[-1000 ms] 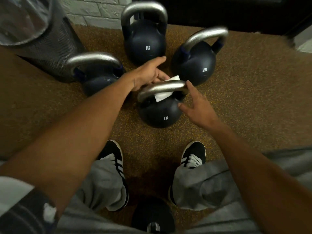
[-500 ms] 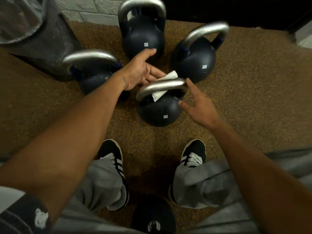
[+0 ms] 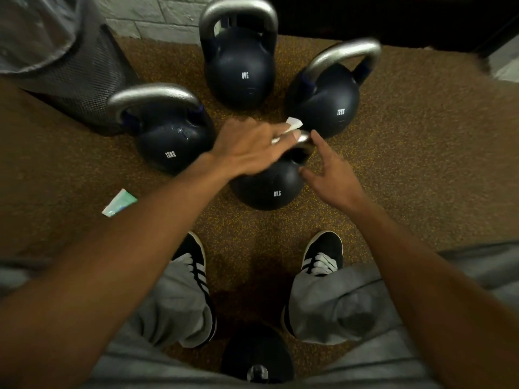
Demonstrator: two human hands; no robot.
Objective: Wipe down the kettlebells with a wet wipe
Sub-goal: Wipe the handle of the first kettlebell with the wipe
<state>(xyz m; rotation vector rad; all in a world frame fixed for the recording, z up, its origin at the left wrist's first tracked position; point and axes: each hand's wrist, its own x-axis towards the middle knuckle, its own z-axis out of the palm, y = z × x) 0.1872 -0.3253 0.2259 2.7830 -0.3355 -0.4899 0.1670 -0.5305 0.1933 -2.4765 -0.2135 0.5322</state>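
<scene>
Several dark kettlebells with steel handles stand on the speckled floor. The nearest 8KG kettlebell (image 3: 266,189) is in the middle. My left hand (image 3: 250,147) lies over its handle, shut on a white wet wipe (image 3: 293,125) whose corner sticks out past my fingers. My right hand (image 3: 331,169) hovers open beside the handle's right end, fingers spread. Around it stand a 12KG kettlebell (image 3: 168,141) at the left with wet streaks, another 8KG kettlebell (image 3: 241,66) at the back, and a second 12KG kettlebell (image 3: 331,99) at the right.
A black mesh bin (image 3: 75,74) with a plastic liner stands at the back left by a brick wall. A green and white wipe packet (image 3: 119,203) lies on the floor at the left. My two shoes (image 3: 323,256) stand just behind the near kettlebell. Another dark kettlebell (image 3: 257,357) sits between my legs.
My left hand has slid right along the near kettlebell's handle with the wipe, now covering most of it. The view has shifted, bringing the wipe packet into sight. My right hand stays beside the handle.
</scene>
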